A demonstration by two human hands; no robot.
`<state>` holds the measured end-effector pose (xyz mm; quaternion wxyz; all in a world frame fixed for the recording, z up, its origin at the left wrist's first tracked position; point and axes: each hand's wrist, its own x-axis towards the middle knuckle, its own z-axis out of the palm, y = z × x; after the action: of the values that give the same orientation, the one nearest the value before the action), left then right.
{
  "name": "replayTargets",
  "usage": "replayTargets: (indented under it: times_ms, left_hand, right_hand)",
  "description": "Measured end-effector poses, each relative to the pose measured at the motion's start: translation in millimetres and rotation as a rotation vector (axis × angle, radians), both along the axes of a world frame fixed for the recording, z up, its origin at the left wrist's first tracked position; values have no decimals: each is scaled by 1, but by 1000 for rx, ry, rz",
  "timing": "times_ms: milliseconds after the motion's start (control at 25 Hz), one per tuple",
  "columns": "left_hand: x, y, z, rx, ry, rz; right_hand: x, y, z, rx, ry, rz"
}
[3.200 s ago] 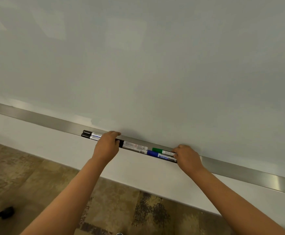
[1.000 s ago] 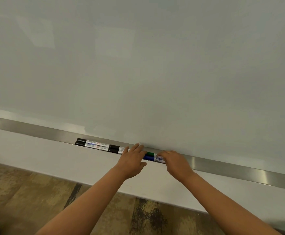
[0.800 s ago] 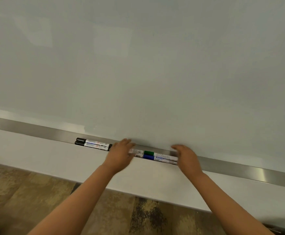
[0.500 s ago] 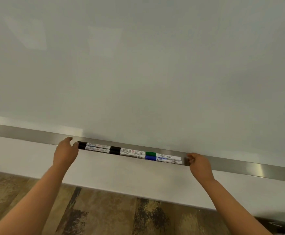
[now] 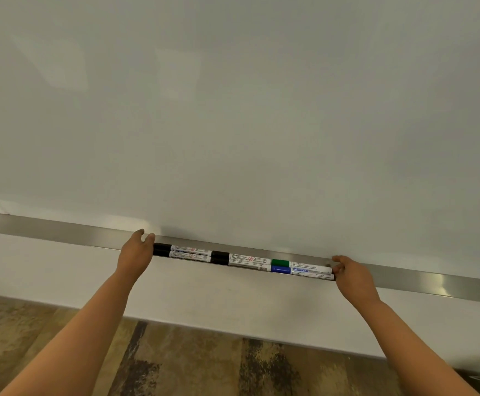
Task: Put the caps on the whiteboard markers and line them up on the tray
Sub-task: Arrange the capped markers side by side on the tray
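Note:
Several capped whiteboard markers lie end to end in two rows on the long metal tray (image 5: 61, 231) under the whiteboard. At the left are black-capped markers (image 5: 186, 252), in the middle more black-capped ones (image 5: 241, 259), at the right a green-capped marker (image 5: 300, 264) above a blue-capped one (image 5: 301, 271). My left hand (image 5: 136, 254) presses its fingertips against the left end of the rows. Fingers of my right hand (image 5: 350, 277) touch the right end. Neither hand grips a marker.
The whiteboard (image 5: 233, 110) fills the upper view. A white wall strip (image 5: 218, 298) runs below the tray, and patterned brown carpet (image 5: 190, 364) lies beneath. The tray extends far to both sides of the markers.
Both hands moved from the middle of the marker rows outward to the ends. They now bracket the rows, left hand at the left end, right hand at the right end.

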<state>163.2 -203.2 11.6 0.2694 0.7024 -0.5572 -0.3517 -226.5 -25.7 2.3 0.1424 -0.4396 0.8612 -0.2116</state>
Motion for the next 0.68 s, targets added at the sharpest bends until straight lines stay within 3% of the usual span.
replayTargets:
  times_ms: [680]
  left_hand:
    - [0, -1, -3, 4, 1, -14]
  right_hand:
    - [14, 2, 4, 24, 31, -65]
